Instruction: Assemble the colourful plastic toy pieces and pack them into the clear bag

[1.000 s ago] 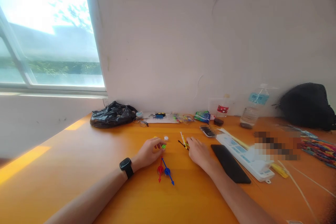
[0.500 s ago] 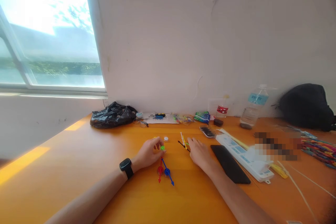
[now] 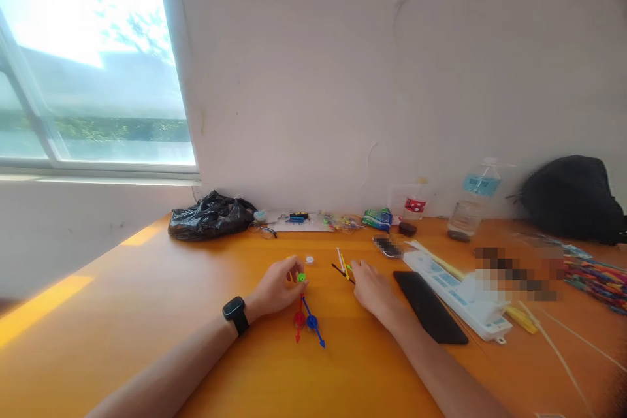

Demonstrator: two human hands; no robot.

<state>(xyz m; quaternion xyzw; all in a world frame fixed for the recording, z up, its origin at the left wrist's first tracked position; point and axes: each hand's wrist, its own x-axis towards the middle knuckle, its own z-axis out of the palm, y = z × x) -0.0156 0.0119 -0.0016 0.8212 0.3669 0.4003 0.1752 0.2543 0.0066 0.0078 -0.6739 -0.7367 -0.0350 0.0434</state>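
Note:
Between the thumb and fingers of my left hand (image 3: 280,284) is a small bright green disc (image 3: 302,278). Just below that hand, a red arrow (image 3: 298,320) and a blue arrow (image 3: 312,322), each with a round disc at its middle, lie on the table with their upper ends close together. My right hand (image 3: 371,284) is palm down with curled fingers, its fingertips on a green arrow (image 3: 349,268), only a bit of which shows. Beside those fingertips lie a white arrow (image 3: 339,257), a yellow arrow (image 3: 345,266) and a black arrow (image 3: 337,270), crossing each other.
A white round piece (image 3: 309,260) and a partly hidden yellow piece lie beyond my left hand. On the right are a phone (image 3: 386,246), a black slab (image 3: 428,307) and a white power strip (image 3: 455,287). Bottles, a black bag (image 3: 210,215) and glasses (image 3: 264,231) stand along the wall.
Both hands stay in nearly the same places. The green disc in my left fingers has shifted very slightly; the arrows on the table look unmoved.

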